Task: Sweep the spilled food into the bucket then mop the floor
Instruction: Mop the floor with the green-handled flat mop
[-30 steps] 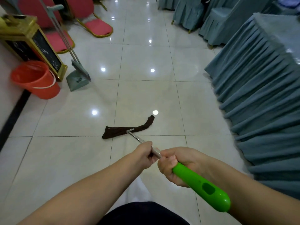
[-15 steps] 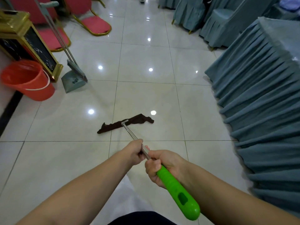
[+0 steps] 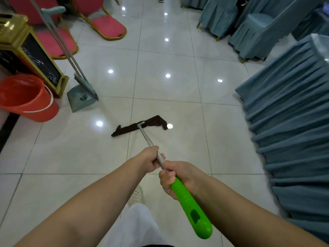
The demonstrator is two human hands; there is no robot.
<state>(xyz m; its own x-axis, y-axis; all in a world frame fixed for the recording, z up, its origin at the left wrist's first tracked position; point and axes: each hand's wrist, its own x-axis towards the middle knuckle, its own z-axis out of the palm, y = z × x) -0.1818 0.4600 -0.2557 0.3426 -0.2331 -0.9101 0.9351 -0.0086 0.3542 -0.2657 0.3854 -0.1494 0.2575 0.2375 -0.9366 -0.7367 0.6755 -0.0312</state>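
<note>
both hands curl round the mop: left hand (image 3: pixel 149 159) on thin metal shaft (image 3: pixel 146 136), right hand (image 3: pixel 175 177) on green plastic grip (image 3: pixel 190 207); dark brown mop cloth (image 3: pixel 140 126) flat on white tile floor (image 3: pixel 170 104) at 12 o'clock, well apart frm fingers.

Both hands, left hand (image 3: pixel 151 158) and right hand (image 3: pixel 175 177), gripping mop (image 3: pixel 190 207), dark cloth (image 3: pixel 140 126) at 12 o'clock, red bucket (image 3: pixel 26 98) at 10 o'clock.

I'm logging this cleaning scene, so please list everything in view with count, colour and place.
mop: 1, dark cloth, metal pole, green grip, floor centre
bucket: 1, orange, far left
dustpan with broom: 1 set, grey-green, beside bucket
gold-framed stand: 1, gold and black, behind bucket
red chairs: at least 2, top left
covered chairs: several, blue-grey, top right
table skirt: 1, blue-grey, right
left hand: grips pole
right hand: holds grip
</note>
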